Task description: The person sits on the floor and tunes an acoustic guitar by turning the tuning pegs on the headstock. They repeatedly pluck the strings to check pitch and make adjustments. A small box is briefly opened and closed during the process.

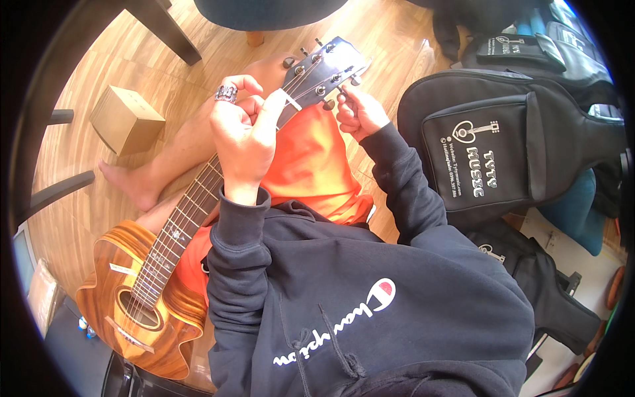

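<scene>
An acoustic guitar lies slantwise across my lap, its striped wooden body at the lower left and its dark headstock at the top middle. My left hand, wearing a large silver ring, is over the upper neck. Its fingers are loosely curled, and the thumb tip is beside the white nut, apart from the index finger. At the right edge of the headstock, my right hand pinches a tuning peg, largely hidden by the fingers. Strings run from the metal tuning posts down the fretboard.
A small cardboard box sits on the wooden floor at the left, near my bare foot. Black guitar bags are piled at the right. A dark blue round seat is at the top, with dark furniture legs nearby.
</scene>
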Motion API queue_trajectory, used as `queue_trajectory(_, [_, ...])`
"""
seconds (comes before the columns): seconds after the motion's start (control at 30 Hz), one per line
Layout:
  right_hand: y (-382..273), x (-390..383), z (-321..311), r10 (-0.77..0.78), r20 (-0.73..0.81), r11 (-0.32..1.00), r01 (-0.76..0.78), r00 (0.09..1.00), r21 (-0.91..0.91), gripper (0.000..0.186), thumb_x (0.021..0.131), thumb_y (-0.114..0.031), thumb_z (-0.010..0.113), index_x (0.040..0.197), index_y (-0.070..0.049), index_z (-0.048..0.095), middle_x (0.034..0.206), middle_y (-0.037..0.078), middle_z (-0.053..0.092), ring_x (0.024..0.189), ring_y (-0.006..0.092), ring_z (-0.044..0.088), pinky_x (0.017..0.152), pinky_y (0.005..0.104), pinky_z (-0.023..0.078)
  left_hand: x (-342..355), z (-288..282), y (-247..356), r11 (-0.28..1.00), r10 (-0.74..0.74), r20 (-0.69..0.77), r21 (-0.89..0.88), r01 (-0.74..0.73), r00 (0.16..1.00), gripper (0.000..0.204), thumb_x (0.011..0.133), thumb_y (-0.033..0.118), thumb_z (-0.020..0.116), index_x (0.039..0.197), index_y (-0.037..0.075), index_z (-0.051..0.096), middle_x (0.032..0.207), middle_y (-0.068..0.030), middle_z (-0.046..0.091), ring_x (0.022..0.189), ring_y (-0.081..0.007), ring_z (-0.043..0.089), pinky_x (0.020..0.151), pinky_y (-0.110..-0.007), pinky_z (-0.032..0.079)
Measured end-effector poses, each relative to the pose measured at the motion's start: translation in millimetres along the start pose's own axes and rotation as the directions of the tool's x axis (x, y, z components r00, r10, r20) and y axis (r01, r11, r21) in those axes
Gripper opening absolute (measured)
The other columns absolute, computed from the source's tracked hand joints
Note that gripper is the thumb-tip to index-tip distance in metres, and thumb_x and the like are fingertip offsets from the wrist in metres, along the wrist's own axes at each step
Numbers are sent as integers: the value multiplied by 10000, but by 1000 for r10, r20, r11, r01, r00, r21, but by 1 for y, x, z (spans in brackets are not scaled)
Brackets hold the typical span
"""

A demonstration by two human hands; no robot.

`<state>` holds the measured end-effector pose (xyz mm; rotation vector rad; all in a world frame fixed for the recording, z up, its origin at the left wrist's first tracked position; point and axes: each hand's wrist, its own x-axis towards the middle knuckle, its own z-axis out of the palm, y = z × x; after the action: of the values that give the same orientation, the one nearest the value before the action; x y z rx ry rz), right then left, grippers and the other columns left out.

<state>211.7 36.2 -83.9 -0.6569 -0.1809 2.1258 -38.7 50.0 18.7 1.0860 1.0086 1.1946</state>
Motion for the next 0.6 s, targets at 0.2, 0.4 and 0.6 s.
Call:
queue_trajectory(0.2, [28, 4, 16, -826, 83, -23, 114, 557, -993, 290, 956, -241, 644, 934, 46, 677, 658, 49, 635, 527, 104, 568, 495, 240, 429, 2, 1, 5, 1000, -12, 2, -12, 12, 1000, 205, 894, 39, 646, 961, 82, 457, 584, 66, 476, 489, 27, 339, 439, -168, 214])
queue_trajectory(0.4, [10, 0, 29, -228, -400, 933, 82, 888, -351, 348, 1009, -363, 483, 859, -55, 544, 542, -3, 450, 425, 86, 337, 415, 242, 234, 1, 0, 2, 1000, -7, 1, -18, 7, 1000, 191, 897, 36, 648, 947, 81, 469, 575, 73, 468, 493, 29, 339, 445, -168, 214])
queue_trajectory(0.6, [9, -5, 18, -179, -345, 933, 48, 921, -355, 318, 1006, -377, 496, 813, -125, 505, 519, -61, 348, 442, 68, 294, 419, 228, 217, 10, 17, 14, 913, -129, 30, 393, 107, 991, 183, 861, 103, 697, 948, 50, 545, 578, 40, 532, 490, -10, 427, 468, -203, 305])
